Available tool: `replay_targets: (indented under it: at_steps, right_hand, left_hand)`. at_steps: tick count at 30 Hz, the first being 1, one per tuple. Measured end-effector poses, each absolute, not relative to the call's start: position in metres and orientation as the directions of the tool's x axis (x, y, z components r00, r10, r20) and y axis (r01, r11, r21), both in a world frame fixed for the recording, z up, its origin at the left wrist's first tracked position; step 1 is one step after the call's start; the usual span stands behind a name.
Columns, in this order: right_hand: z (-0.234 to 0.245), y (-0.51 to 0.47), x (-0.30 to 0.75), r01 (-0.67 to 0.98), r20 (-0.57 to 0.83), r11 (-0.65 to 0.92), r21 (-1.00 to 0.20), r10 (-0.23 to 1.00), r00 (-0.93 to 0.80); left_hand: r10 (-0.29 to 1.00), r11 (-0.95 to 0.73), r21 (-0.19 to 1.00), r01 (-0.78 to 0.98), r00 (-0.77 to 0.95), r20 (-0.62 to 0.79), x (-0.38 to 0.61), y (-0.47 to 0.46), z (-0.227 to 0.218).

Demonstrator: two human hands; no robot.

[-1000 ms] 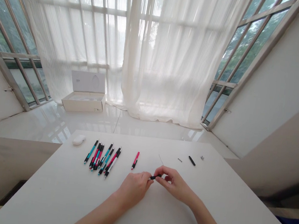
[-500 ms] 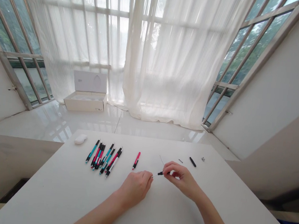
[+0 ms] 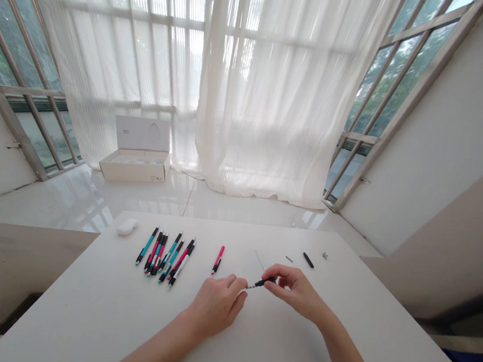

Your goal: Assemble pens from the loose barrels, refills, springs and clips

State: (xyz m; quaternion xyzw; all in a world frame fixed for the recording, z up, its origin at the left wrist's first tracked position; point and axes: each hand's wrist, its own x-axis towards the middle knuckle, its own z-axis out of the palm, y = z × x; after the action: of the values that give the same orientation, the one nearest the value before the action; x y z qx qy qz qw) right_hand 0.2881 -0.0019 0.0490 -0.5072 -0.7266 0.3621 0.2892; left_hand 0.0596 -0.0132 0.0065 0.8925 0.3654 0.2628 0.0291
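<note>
My left hand (image 3: 220,304) is closed, its fingertips pinching a thin silvery piece (image 3: 250,287) that is mostly hidden by the fingers. My right hand (image 3: 289,287) pinches a black pen part (image 3: 260,282) between thumb and fingers. The silvery piece meets the left end of the black part; whether it goes inside, I cannot tell. Just beyond the right hand lies a thin straight rod (image 3: 260,258), perhaps a refill. A pink pen barrel (image 3: 218,259) with a black clip end rests beyond my left hand.
Several teal, pink and white pens (image 3: 166,258) lie grouped at left on the white table (image 3: 93,315), near a white earbud case (image 3: 127,226). At right are a black grip (image 3: 308,260), a small spring-like piece (image 3: 289,259) and tiny grey bits (image 3: 324,255). An open box (image 3: 134,168) stands behind.
The black part has tilted slightly, and more of it shows at the right fingertips. A thicker silvery piece now shows between my hands, where a thin line showed before. The view shifted slightly.
</note>
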Motion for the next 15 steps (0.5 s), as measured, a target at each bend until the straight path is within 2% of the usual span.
replay_targets:
  at_steps: [3,5,8,11,13,15]
  right_hand:
    - [0.051,-0.002,0.291,0.525,0.028,0.206,-0.826,0.945,-0.326]
    - [0.048,0.002,0.302,0.524,0.067,0.203,-0.827,0.961,-0.267]
    - [0.036,0.015,0.332,0.582,0.214,0.157,-0.798,0.976,0.031]
    - [0.019,0.027,0.369,0.705,0.348,-0.047,-0.708,0.845,0.406]
    - [0.008,0.032,0.388,0.731,0.366,-0.179,-0.658,0.772,0.519]
    - [-0.002,0.035,0.400,0.736,0.345,-0.251,-0.629,0.758,0.553]
  left_hand:
    - [0.667,-0.722,0.214,0.658,0.581,0.466,0.061,-0.012,0.004]
    - [0.664,-0.722,0.202,0.662,0.581,0.471,0.061,-0.011,0.002]
    - [0.659,-0.727,0.207,0.655,0.580,0.479,0.062,-0.011,-0.002]
    - [0.658,-0.729,0.210,0.651,0.583,0.477,0.062,-0.011,-0.004]
    - [0.659,-0.729,0.207,0.652,0.588,0.469,0.063,-0.011,-0.004]
    - [0.660,-0.731,0.208,0.650,0.595,0.460,0.063,-0.011,-0.004]
